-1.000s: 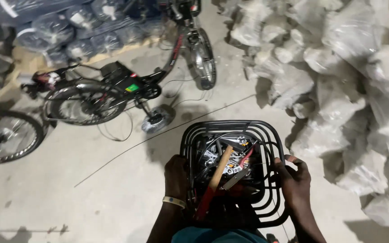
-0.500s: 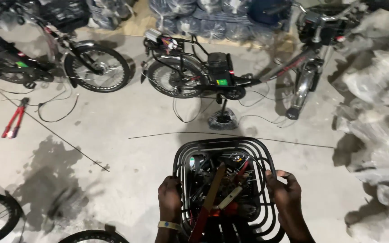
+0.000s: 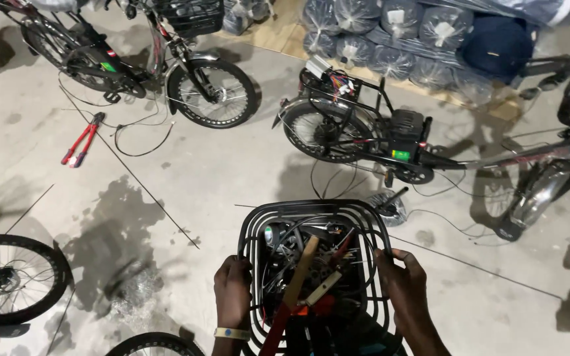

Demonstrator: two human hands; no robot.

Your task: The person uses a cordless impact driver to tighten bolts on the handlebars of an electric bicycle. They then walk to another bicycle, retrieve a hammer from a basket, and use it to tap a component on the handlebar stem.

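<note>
**Basket carried across the workshop floor**

Both hands clench the black wire basket (image 3: 315, 227): left hand (image 3: 233, 296) on its left rim, right hand (image 3: 404, 290) on its right rim. Inside lie red-handled cutters (image 3: 298, 290) among metal parts. A second ago white sacks lay beyond the basket; now two bicycles do, so the carrier has turned. Beyond the nearer bicycle (image 3: 364, 132), clear-wrapped dark bundles (image 3: 390, 33) are stacked. Left of it, red bolt cutters (image 3: 82, 140) lie on the concrete.

Concrete floor (image 3: 232, 171), stained dark at left. 2 bicycles: 1 upper left (image 3: 146, 62), 1 centre right (image 3: 371, 135). Red bolt cutters (image 3: 82, 140) on floor. Loose wheel (image 3: 8, 277) lower left. Plastic-wrapped tyres (image 3: 390, 36) stacked behind.
</note>
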